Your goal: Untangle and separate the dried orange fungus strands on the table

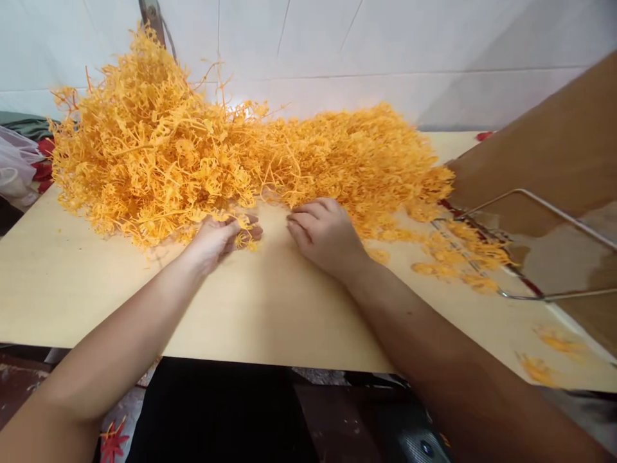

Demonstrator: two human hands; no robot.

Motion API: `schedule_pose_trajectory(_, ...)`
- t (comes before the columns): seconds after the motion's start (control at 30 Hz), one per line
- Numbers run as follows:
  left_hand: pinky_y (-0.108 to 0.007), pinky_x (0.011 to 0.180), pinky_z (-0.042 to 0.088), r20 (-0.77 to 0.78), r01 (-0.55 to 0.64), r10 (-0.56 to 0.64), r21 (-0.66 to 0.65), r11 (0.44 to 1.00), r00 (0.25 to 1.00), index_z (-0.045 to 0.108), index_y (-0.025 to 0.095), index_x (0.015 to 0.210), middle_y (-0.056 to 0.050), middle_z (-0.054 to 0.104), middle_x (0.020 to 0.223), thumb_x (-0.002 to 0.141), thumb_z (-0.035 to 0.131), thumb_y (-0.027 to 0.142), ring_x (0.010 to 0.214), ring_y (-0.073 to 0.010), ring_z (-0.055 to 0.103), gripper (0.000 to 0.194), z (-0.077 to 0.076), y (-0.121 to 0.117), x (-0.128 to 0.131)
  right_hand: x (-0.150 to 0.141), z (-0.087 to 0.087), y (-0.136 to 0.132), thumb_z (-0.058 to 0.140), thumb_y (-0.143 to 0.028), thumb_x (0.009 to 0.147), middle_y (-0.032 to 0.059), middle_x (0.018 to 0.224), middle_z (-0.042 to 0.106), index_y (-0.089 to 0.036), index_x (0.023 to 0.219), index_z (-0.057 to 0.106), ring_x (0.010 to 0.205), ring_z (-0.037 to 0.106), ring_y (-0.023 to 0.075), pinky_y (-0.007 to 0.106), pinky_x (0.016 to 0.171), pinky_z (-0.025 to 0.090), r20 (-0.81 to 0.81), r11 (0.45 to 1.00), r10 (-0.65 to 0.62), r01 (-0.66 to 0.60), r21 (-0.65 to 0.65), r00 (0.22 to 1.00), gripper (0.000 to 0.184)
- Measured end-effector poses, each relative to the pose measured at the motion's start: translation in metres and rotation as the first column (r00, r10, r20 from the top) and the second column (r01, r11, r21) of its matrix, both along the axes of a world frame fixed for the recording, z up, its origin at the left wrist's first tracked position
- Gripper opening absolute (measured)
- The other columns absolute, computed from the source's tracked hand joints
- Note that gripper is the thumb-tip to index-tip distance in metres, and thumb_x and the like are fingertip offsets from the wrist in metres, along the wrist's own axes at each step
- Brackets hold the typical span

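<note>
A big heap of orange plastic sprigs (pixel 159 148) covers the back of a pale wooden table (pixel 72 289). My left hand (pixel 219 239) rests at the heap's front edge, fingers curled around a small orange sprig (pixel 245 236). A little to the right, my right hand (pixel 324 235) lies palm down on the table with fingers bent, its fingertips touching the edge of the heap; nothing shows in it. The two hands are a short gap apart.
A brown cardboard box (pixel 554 161) with a metal wire frame (pixel 530 257) stands at the right, with loose orange bits (pixel 463 257) spilled beside it. White tiled wall behind. A plastic bag and red cloth (pixel 19 167) lie at the far left. Table's near edge runs below my forearms.
</note>
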State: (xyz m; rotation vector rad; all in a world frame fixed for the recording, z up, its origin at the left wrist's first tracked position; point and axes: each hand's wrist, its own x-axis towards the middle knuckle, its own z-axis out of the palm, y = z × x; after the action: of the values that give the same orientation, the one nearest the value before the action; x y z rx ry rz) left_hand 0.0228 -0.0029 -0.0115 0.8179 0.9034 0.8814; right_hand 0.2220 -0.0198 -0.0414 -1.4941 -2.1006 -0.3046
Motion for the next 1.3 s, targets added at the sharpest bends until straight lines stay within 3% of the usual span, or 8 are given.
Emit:
schedule_pose_trajectory(0.13, -0.028, 0.072, 0.053, 0.042, -0.052, 0.051, 0.034, 0.998, 0.998, 0.059, 0.010, 0.072, -0.003, 0.066, 0.064, 0.079, 0.049, 0.009, 0.061, -0.0093, 0.063, 0.013, -0.005, 0.002, 0.002, -0.047, 0.019, -0.013, 0.040, -0.041, 0.084, 0.0091, 0.074, 0.061, -0.016, 0.074, 0.058, 0.074, 0.051, 0.0194, 0.034, 0.071, 0.039, -0.258, 0.991, 0.088, -0.111, -0.077, 0.962, 0.032)
schedule_pose_trajectory(0.33, -0.026, 0.077, 0.051, 0.031, -0.092, 0.091, 0.042, 0.995, 0.995, 0.058, 0.011, 0.071, -0.003, 0.067, 0.069, 0.079, 0.049, 0.011, 0.066, -0.0092, 0.063, 0.012, -0.007, 0.006, 0.002, -0.074, 0.012, -0.015, 0.050, -0.035, 0.078, 0.0020, 0.066, 0.054, -0.019, 0.076, 0.045, 0.058, 0.047, 0.0136, 0.026, 0.056, 0.034, -0.463, 0.922, -0.044, -0.142, -0.360, 0.885, 0.016)
schedule_pose_trajectory(0.63, -0.021, 0.051, 0.047, -0.051, -0.116, 0.114, -0.044, 0.992, 0.992, 0.050, 0.012, 0.064, 0.001, 0.057, 0.050, 0.077, 0.047, 0.006, 0.044, -0.0081, 0.054, 0.015, -0.005, 0.003, 0.003, -0.076, 0.014, -0.025, 0.037, -0.026, 0.082, -0.0019, 0.058, 0.040, -0.020, 0.061, 0.032, 0.051, 0.037, 0.0095, 0.023, 0.053, 0.030, -0.499, 0.843, 0.243, -0.436, -0.316, 0.832, 0.022)
schedule_pose_trajectory(0.83, -0.034, 0.072, 0.052, 0.013, -0.241, 0.242, -0.058, 0.969, 0.970, 0.047, 0.013, 0.073, 0.002, 0.054, 0.048, 0.084, 0.038, 0.012, 0.048, -0.0102, 0.058, 0.015, -0.004, 0.015, -0.004, -0.091, 0.017, -0.050, 0.042, -0.014, 0.072, -0.0037, 0.049, 0.034, -0.018, 0.052, 0.028, 0.049, 0.029, 0.0075, 0.024, 0.053, 0.027, -0.396, 0.604, 0.582, -0.703, -0.375, 0.711, 0.025)
schedule_pose_trajectory(0.93, -0.034, 0.087, 0.047, 0.070, -0.137, 0.134, 0.038, 0.990, 0.989, 0.054, 0.009, 0.073, -0.008, 0.066, 0.066, 0.084, 0.040, 0.013, 0.068, -0.0128, 0.065, 0.018, -0.006, 0.015, -0.009, -0.089, 0.015, -0.044, 0.042, -0.017, 0.073, -0.0037, 0.053, 0.039, -0.019, 0.058, 0.034, 0.049, 0.035, 0.0071, 0.022, 0.049, 0.030, -0.623, 0.686, 0.304, -0.619, -0.381, 0.721, 0.017)
schedule_pose_trajectory(1.07, -0.031, 0.088, 0.046, 0.088, 0.016, -0.022, 0.069, 0.998, 0.996, 0.062, 0.008, 0.073, -0.012, 0.069, 0.082, 0.082, 0.044, 0.013, 0.082, -0.0152, 0.066, 0.021, -0.010, 0.007, -0.007, -0.075, 0.012, -0.024, 0.042, -0.020, 0.070, -0.0020, 0.072, 0.052, -0.020, 0.078, 0.039, 0.048, 0.047, 0.0067, 0.020, 0.042, 0.036, -0.865, 0.692, -0.294, -0.533, -0.486, 0.408, 0.008)
schedule_pose_trajectory(1.13, -0.030, 0.085, 0.047, 0.098, 0.029, -0.038, 0.093, 0.995, 0.994, 0.064, 0.008, 0.074, -0.011, 0.069, 0.087, 0.081, 0.045, 0.013, 0.083, -0.0154, 0.065, 0.021, -0.012, 0.003, -0.004, -0.073, 0.011, -0.021, 0.044, -0.021, 0.070, -0.0027, 0.072, 0.051, -0.020, 0.079, 0.040, 0.047, 0.045, 0.0064, 0.020, 0.040, 0.036, -0.880, 0.683, -0.314, -0.559, -0.470, 0.357, 0.010)
schedule_pose_trajectory(1.3, -0.029, 0.082, 0.049, 0.132, 0.058, -0.072, 0.107, 0.993, 0.989, 0.067, 0.012, 0.080, -0.008, 0.069, 0.089, 0.080, 0.046, 0.015, 0.087, -0.0162, 0.064, 0.022, -0.014, -0.002, 0.006, -0.087, 0.009, -0.026, 0.055, -0.032, 0.073, 0.0023, 0.082, 0.057, -0.017, 0.088, 0.049, 0.073, 0.054, 0.0116, 0.025, 0.066, 0.045, -0.902, 0.786, 0.000, -0.558, -0.267, 0.433, 0.022)
